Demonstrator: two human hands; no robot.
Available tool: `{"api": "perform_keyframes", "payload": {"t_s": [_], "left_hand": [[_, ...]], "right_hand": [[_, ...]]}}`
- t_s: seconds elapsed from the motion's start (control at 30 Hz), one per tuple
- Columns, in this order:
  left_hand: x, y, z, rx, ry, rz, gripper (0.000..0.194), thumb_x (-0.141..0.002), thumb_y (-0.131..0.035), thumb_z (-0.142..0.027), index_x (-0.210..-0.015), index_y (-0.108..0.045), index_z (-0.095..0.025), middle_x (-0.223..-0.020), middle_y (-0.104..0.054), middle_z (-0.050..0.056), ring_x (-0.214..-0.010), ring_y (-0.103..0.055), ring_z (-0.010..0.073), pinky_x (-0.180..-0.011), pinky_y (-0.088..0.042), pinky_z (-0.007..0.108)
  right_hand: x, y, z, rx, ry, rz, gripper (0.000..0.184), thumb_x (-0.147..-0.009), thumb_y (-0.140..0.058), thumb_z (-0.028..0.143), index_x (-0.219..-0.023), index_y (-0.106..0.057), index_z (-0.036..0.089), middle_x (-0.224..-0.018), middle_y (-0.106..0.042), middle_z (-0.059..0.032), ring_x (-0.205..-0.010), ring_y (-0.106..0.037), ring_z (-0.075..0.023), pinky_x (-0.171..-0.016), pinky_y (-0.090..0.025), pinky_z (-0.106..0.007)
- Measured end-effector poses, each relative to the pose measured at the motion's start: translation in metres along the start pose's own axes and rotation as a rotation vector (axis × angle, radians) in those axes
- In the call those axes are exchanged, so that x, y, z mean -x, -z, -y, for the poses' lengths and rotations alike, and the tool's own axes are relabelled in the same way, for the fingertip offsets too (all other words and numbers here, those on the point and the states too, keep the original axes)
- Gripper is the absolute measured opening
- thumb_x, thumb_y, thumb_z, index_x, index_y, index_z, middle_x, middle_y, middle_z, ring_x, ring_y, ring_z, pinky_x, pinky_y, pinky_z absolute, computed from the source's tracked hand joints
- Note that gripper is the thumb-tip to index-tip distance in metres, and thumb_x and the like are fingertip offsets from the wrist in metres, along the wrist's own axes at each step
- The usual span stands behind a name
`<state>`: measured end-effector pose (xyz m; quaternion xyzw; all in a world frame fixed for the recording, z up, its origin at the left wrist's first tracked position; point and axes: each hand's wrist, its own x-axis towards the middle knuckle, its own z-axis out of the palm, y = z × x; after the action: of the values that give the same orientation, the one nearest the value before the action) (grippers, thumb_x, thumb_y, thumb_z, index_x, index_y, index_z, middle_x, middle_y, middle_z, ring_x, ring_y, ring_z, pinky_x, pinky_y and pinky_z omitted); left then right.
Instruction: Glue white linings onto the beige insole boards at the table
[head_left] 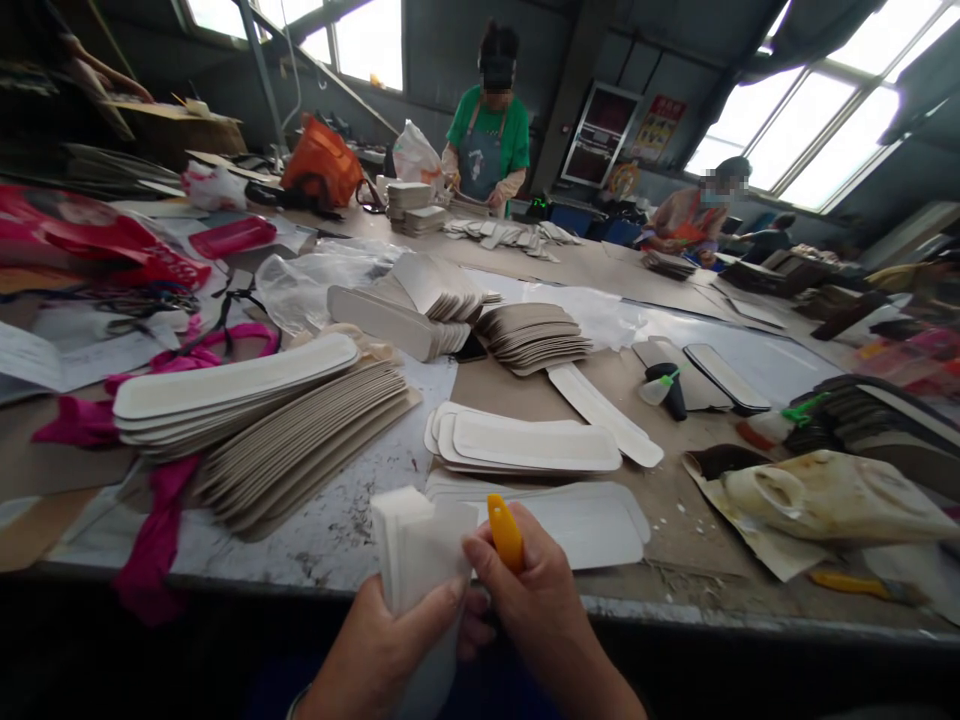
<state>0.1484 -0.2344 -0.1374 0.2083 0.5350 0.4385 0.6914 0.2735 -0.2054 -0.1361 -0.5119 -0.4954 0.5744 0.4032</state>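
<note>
My left hand (382, 645) is closed round a stack of white foam pieces (412, 545), held upright at the table's near edge. My right hand (536, 600) grips a small yellow-handled tool (506, 535), its tip pointing up, right beside the stack. Just beyond my hands lies a flat white oblong piece (592, 520). Behind it sits a small pile of white padded oblong pieces (525, 440). A fanned stack of long grey-brown insole-like boards (300, 445) topped by white ones (232, 385) lies to the left.
More board stacks (532, 335) sit mid-table, with glue bottles (664, 385) and a crumpled cream bag (832, 495) at right. Pink straps (161, 520) hang over the left edge. A person in a green shirt (487, 130) works at the far end; another person (697, 215) sits at right.
</note>
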Motion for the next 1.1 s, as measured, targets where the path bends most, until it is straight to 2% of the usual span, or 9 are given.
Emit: {"api": "perform_keyframes", "payload": {"t_s": [0.1, 0.27, 0.47, 0.53, 0.6, 0.7, 0.8, 0.93, 1.1], "left_hand": [[0.001, 0.001, 0.002, 0.05, -0.004, -0.042, 0.048, -0.049, -0.085, -0.045, -0.077, -0.072, -0.008, -0.064, -0.072, 0.011, -0.059, -0.067, 0.0222, -0.057, -0.055, 0.028], [0.001, -0.006, 0.015, 0.185, -0.034, -0.056, 0.05, -0.044, -0.089, -0.041, -0.082, -0.074, -0.012, -0.075, -0.074, 0.009, -0.067, -0.067, 0.0196, -0.064, -0.053, 0.025], [0.0, -0.002, 0.051, 0.029, 0.047, -0.034, 0.044, -0.049, -0.084, -0.049, -0.067, -0.072, -0.011, -0.059, -0.068, 0.006, -0.055, -0.058, 0.0155, -0.056, -0.046, 0.025], [0.0, 0.002, 0.054, -0.037, 0.041, -0.036, 0.042, -0.054, -0.079, -0.052, -0.057, -0.067, -0.012, -0.054, -0.065, 0.006, -0.052, -0.056, 0.0147, -0.055, -0.044, 0.025], [-0.002, 0.007, 0.049, -0.05, -0.004, -0.116, 0.039, -0.058, -0.076, -0.052, -0.059, -0.064, -0.014, -0.049, -0.062, 0.003, -0.049, -0.054, 0.0143, -0.055, -0.043, 0.026], [-0.009, 0.013, 0.031, -0.136, -0.069, -0.261, 0.041, -0.057, -0.073, -0.05, -0.077, -0.063, -0.016, -0.047, -0.058, -0.002, -0.05, -0.052, 0.014, -0.056, -0.041, 0.025], [-0.021, 0.016, 0.012, -0.354, -0.062, -0.296, 0.052, -0.054, -0.069, -0.053, -0.087, -0.061, -0.013, -0.049, -0.057, -0.003, -0.053, -0.054, 0.0169, -0.058, -0.042, 0.028], [-0.035, 0.014, 0.001, -0.485, -0.02, -0.254, 0.053, -0.051, -0.065, -0.054, -0.082, -0.062, -0.012, -0.051, -0.057, 0.0, -0.052, -0.054, 0.0187, -0.058, -0.042, 0.031], [-0.042, 0.013, -0.001, -0.523, 0.02, -0.219, 0.038, -0.052, -0.06, -0.05, -0.065, -0.06, -0.014, -0.05, -0.054, 0.001, -0.053, -0.048, 0.0165, -0.056, -0.038, 0.029]], "right_hand": [[0.001, 0.004, -0.004, 0.176, 0.146, -0.119, 0.024, -0.078, -0.061, 0.04, -0.07, -0.051, 0.02, -0.066, -0.049, 0.0033, -0.056, -0.048, -0.0095, -0.054, -0.044, -0.022], [0.014, 0.005, -0.02, -0.047, -0.056, 0.085, 0.031, -0.08, -0.06, 0.049, -0.076, -0.049, 0.02, -0.061, -0.05, 0.005, -0.053, -0.05, -0.0106, -0.053, -0.045, -0.023], [0.023, 0.038, -0.023, -0.111, -0.131, -0.197, 0.043, -0.067, -0.071, 0.056, -0.077, -0.053, 0.019, -0.061, -0.047, 0.0052, -0.056, -0.044, -0.0099, -0.054, -0.041, -0.021], [0.022, 0.057, -0.019, -0.11, -0.144, -0.251, 0.044, -0.066, -0.072, 0.056, -0.076, -0.051, 0.019, -0.06, -0.044, 0.0058, -0.055, -0.041, -0.0091, -0.052, -0.039, -0.02], [0.02, 0.076, -0.013, -0.083, -0.145, -0.261, 0.042, -0.068, -0.071, 0.055, -0.075, -0.05, 0.019, -0.06, -0.041, 0.0065, -0.053, -0.038, -0.0083, -0.05, -0.036, -0.019], [0.015, 0.094, -0.001, 0.076, -0.144, -0.165, 0.036, -0.073, -0.066, 0.051, -0.077, -0.051, 0.019, -0.064, -0.042, 0.0055, -0.056, -0.037, -0.009, -0.05, -0.034, -0.019], [0.002, 0.093, 0.011, 0.356, -0.104, 0.061, 0.026, -0.08, -0.058, 0.044, -0.078, -0.052, 0.018, -0.068, -0.045, 0.0034, -0.062, -0.041, -0.0114, -0.056, -0.036, -0.022], [-0.022, 0.072, 0.017, 0.656, -0.042, 0.364, 0.018, -0.085, -0.049, 0.033, -0.075, -0.05, 0.018, -0.07, -0.049, 0.0026, -0.063, -0.044, -0.012, -0.059, -0.034, -0.024], [-0.051, 0.053, 0.014, 0.921, -0.046, 0.512, 0.014, -0.085, -0.049, 0.03, -0.082, -0.056, 0.018, -0.073, -0.057, 0.0008, -0.065, -0.05, -0.013, -0.059, -0.033, -0.023]]}}
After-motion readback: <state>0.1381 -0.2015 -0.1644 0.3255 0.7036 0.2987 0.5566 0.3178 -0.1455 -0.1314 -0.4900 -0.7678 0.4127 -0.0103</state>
